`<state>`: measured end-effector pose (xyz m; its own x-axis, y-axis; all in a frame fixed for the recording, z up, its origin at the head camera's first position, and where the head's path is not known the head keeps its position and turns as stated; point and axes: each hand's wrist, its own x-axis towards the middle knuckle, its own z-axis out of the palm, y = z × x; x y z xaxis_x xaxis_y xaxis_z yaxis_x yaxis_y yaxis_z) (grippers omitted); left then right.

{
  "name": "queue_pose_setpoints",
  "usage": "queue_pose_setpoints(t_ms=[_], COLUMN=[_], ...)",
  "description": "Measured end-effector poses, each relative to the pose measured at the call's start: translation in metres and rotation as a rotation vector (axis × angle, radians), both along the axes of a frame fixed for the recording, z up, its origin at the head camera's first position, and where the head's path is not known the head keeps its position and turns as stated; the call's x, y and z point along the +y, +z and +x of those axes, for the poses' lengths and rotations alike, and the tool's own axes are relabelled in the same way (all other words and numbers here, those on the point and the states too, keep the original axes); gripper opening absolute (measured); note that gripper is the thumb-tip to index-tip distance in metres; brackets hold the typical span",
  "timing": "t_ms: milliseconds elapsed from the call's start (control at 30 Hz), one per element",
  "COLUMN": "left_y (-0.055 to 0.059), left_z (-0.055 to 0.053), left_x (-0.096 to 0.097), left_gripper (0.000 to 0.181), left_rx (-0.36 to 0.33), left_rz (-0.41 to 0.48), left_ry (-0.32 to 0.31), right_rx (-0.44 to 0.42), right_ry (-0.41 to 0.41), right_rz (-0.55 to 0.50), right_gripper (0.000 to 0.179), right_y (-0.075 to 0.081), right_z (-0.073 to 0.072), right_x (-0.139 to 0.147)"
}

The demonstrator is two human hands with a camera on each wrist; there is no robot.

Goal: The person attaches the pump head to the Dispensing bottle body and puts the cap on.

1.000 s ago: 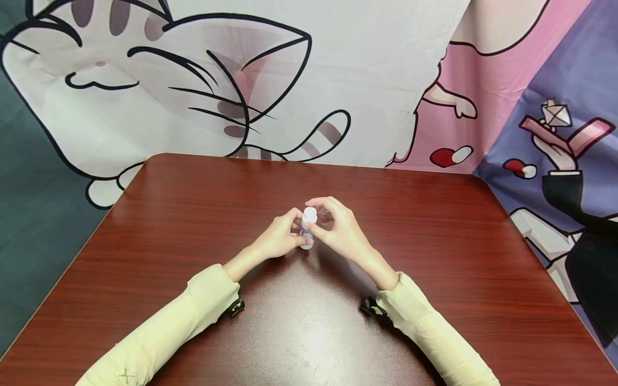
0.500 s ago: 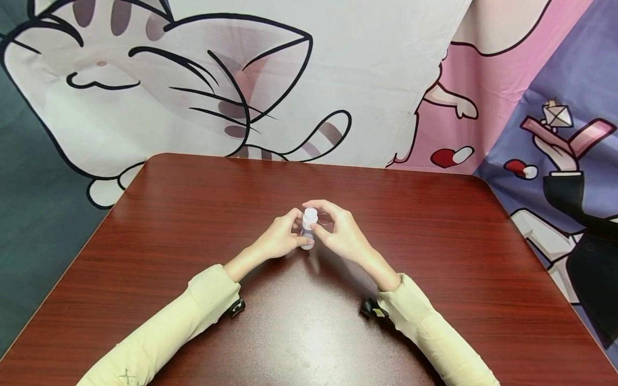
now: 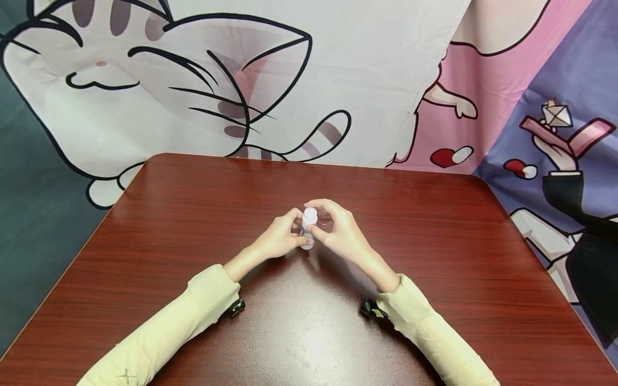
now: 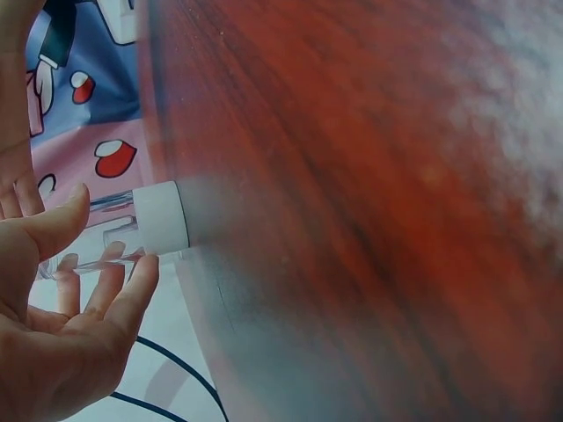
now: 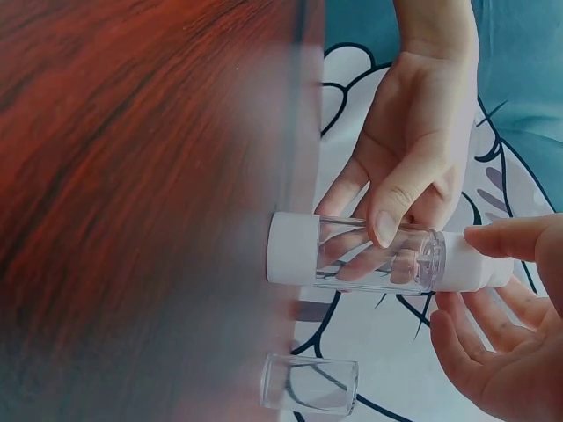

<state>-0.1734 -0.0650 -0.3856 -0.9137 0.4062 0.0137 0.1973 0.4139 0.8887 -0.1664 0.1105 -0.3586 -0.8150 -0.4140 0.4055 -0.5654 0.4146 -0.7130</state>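
Note:
A small clear bottle (image 5: 361,255) with a white base and a stepped white top (image 5: 471,262) stands upright on the table, near the middle in the head view. My left hand (image 3: 280,235) holds its clear body, the thumb on one side and the fingers round the other. At the top, my right hand (image 3: 340,228) pinches the white part between thumb and fingers. A short clear cap (image 5: 310,384) stands on the table beside the bottle in the right wrist view; my right hand mostly hides it in the head view.
The brown wooden table (image 3: 217,193) reaches out on all sides of the hands. Behind its far edge hangs a printed cloth (image 3: 376,80) with a cartoon cat. A dark wrist camera (image 3: 374,309) sits under each sleeve.
My right thumb and fingers have shifted slightly round the white top, the thumb drawing off to the right and coming back. The left hand and the bottle have stayed in place.

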Motion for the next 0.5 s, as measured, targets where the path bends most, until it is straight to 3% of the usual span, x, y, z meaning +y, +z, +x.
queue_pose_setpoints(t_ms=[367, 500], left_y=[-0.0008, 0.0], left_z=[-0.0009, -0.0002], left_x=[-0.0004, -0.0003], left_gripper=[0.039, 0.039], left_rx=[-0.023, -0.017], left_rz=[0.023, 0.005], left_ry=[-0.009, -0.004], right_rx=[0.132, 0.154], right_ry=[-0.091, -0.082], right_rz=[0.075, 0.069], right_gripper=[0.038, 0.041], right_y=[-0.0035, -0.0043], right_z=[-0.0019, -0.0035], right_x=[-0.0041, -0.0056])
